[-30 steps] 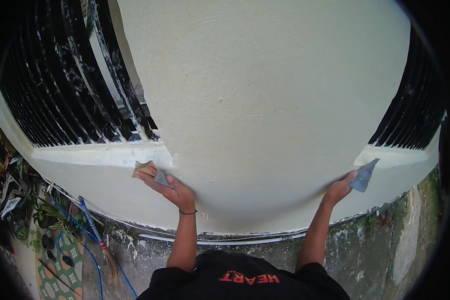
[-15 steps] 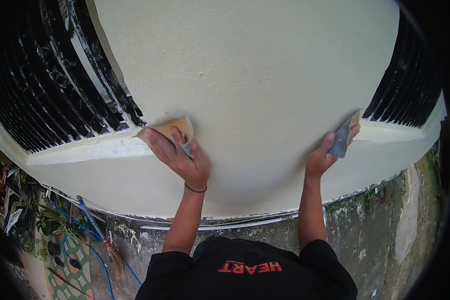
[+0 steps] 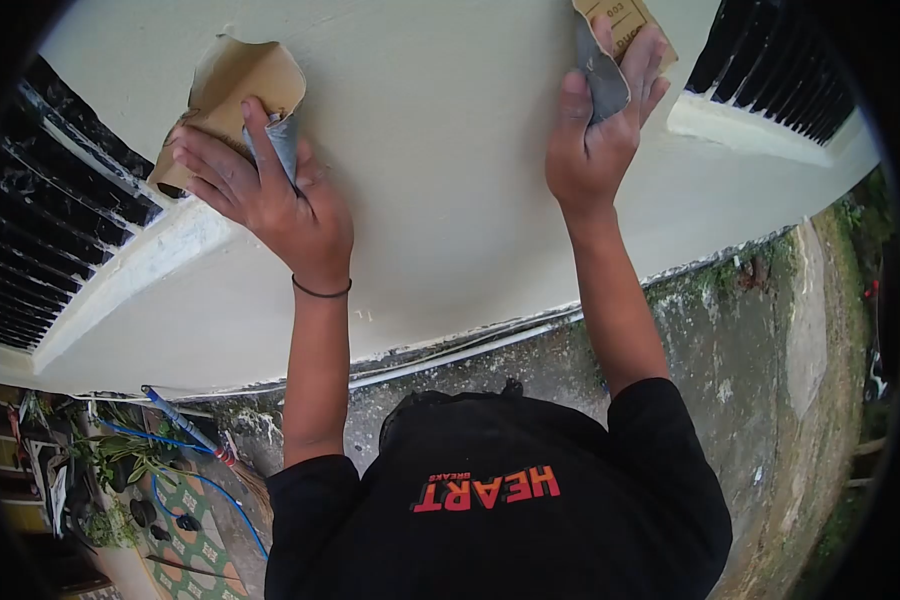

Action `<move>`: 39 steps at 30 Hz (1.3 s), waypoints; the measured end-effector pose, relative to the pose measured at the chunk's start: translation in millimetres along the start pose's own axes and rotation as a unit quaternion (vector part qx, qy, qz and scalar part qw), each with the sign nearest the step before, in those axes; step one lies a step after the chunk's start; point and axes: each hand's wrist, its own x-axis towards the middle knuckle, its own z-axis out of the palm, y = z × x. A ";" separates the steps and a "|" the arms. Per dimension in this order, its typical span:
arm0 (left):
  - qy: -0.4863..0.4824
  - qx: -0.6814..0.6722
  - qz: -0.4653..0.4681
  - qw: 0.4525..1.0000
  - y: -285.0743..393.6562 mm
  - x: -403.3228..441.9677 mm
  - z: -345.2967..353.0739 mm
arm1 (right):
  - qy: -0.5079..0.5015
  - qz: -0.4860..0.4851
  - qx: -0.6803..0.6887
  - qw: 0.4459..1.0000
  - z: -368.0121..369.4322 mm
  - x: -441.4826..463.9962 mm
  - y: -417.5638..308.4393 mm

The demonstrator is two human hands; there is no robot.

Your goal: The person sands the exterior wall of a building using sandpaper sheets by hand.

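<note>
A pale wall is flanked left and right by two black grilles; one broom is seen near left. Against the wall, two sandpaper sheets are pinched, one by the left hand, one by the right hand.

The left hand holds a curled, tan-backed sheet against the cream wall, near black bars at its left; the right hand grips a printed sheet nearer the wall's right edge.
</note>
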 end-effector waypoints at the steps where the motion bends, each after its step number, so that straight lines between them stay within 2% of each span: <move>1: -0.002 0.000 -0.008 1.000 3.6 -15.6 6.5 | -0.010 0.002 0.004 1.000 3.5 -13.3 -2.8; 3: -0.021 0.024 -0.018 0.999 6.3 -83.7 28.8 | -0.048 0.012 -0.002 0.999 15.3 -75.8 -5.7; 4: -0.077 0.048 0.011 0.996 6.1 -147.8 39.6 | -0.101 -0.016 -0.047 0.994 22.4 -143.8 -1.4; 5: -0.181 0.056 0.077 0.979 -0.6 -232.6 42.8 | -0.236 -0.069 -0.102 0.964 17.4 -232.4 16.2; 6: -0.450 0.020 0.062 0.891 2.8 -279.9 18.6 | -0.458 -0.062 -0.087 0.883 -12.4 -297.0 28.5; 7: -0.525 -0.040 0.046 0.849 -19.3 -342.0 -11.1 | -0.507 -0.106 -0.087 0.851 -46.4 -326.2 32.0; 8: -0.595 -0.095 0.020 0.797 -40.6 -402.0 -40.7 | -0.701 0.063 -0.130 0.698 -99.6 -412.1 58.1; 9: -0.795 -0.016 -0.270 0.544 -73.8 -458.3 -85.5 | -0.783 0.190 -0.170 0.567 -156.6 -463.6 79.8; 10: -0.814 0.061 -0.334 0.470 -103.9 -493.5 -142.6 | -0.808 0.306 -0.224 0.451 -223.4 -493.1 96.2; 11: -0.801 0.120 -0.327 0.487 -113.8 -500.6 -211.2 | -0.784 0.404 -0.279 0.380 -290.5 -513.0 105.2; 12: -0.712 0.201 -0.476 0.476 -111.6 -497.8 -267.3 | -0.741 0.487 -0.330 0.323 -353.1 -521.4 105.9; 14: -0.810 0.246 -0.345 0.405 -137.4 -532.6 -394.2 | -0.642 0.597 -0.409 0.255 -445.4 -511.4 94.0; 15: -0.849 0.252 -0.312 0.344 -129.1 -531.2 -451.3 | -0.606 0.626 -0.431 0.234 -474.8 -500.1 85.2; 16: -0.869 0.249 -0.316 0.288 -118.0 -524.3 -483.1 | -0.571 0.650 -0.452 0.217 -498.6 -493.0 79.3; 17: -0.851 0.269 -0.371 0.257 -109.7 -520.6 -504.7 | -0.551 0.662 -0.462 0.210 -510.9 -491.5 76.4; 18: -0.813 0.294 -0.439 0.245 -102.6 -519.2 -514.9 | -0.541 0.669 -0.464 0.210 -509.2 -489.9 77.8; 20: -0.676 0.346 -0.585 0.285 -102.6 -526.3 -509.1 | -0.556 0.665 -0.447 0.223 -490.2 -500.9 85.0; 21: -0.587 0.360 -0.645 0.331 -111.3 -535.6 -493.9 | -0.579 0.652 -0.425 0.241 -466.9 -511.9 95.6; 23: -0.391 0.323 -0.712 0.486 -141.9 -550.7 -445.7 | -0.645 0.604 -0.366 0.292 -398.2 -525.2 118.6; 25: -0.237 0.190 -0.725 0.618 -170.5 -535.5 -379.6 | -0.709 0.531 -0.266 0.379 -293.9 -516.8 127.8; 26: -0.131 0.059 -0.769 0.623 -162.4 -470.6 -319.5 | -0.725 0.494 -0.193 0.439 -231.6 -493.8 122.5; 27: -0.166 0.001 -0.759 0.630 -162.7 -417.9 -280.9 | -0.726 0.460 -0.108 0.500 -177.4 -451.1 103.1; 28: -0.147 -0.056 -0.734 0.661 -152.4 -363.0 -244.5 | -0.704 0.418 -0.003 0.574 -120.7 -369.6 67.2; 29: -0.158 -0.113 -0.721 0.666 -138.9 -312.5 -217.5 | -0.642 0.396 0.100 0.649 -86.5 -294.9 32.7; 30: -0.133 -0.217 -0.726 0.639 -122.9 -271.8 -196.8 | -0.654 0.391 0.161 0.627 -67.7 -218.5 11.9; 31: -0.135 -0.270 -0.720 0.625 -101.6 -236.8 -181.0 | -0.567 0.375 0.194 0.707 -65.2 -156.7 -13.6; 32: -0.139 -0.326 -0.709 0.610 -82.9 -211.0 -166.1 | -0.420 0.343 0.253 0.801 -71.2 -109.6 -31.2; 33: -0.161 -0.361 -0.705 0.589 -67.3 -196.2 -156.6 | -0.291 0.290 0.281 0.867 -82.3 -75.6 -42.8; 34: -0.183 -0.398 -0.698 0.567 -55.3 -189.9 -145.8 | -0.199 0.241 0.292 0.904 -93.8 -59.4 -48.0; 35: -0.184 -0.404 -0.696 0.565 -44.1 -192.9 -134.4 | -0.128 0.197 0.290 0.928 -100.7 -48.6 -54.0; 36: -0.188 -0.448 -0.713 0.506 -32.3 -197.5 -123.7 | -0.093 0.166 0.278 0.942 -100.7 -49.0 -61.2; 37: -0.192 -0.490 -0.725 0.445 -21.0 -202.1 -112.6 | -0.085 0.144 0.265 0.950 -95.5 -58.7 -69.5; 38: -0.193 -0.498 -0.721 0.441 -9.6 -206.9 -100.8 | -0.105 0.128 0.251 0.954 -85.6 -76.0 -78.1; 39: -0.172 -0.527 -0.732 0.395 2.1 -213.3 -90.0 | -0.151 0.118 0.238 0.952 -73.5 -103.7 -83.6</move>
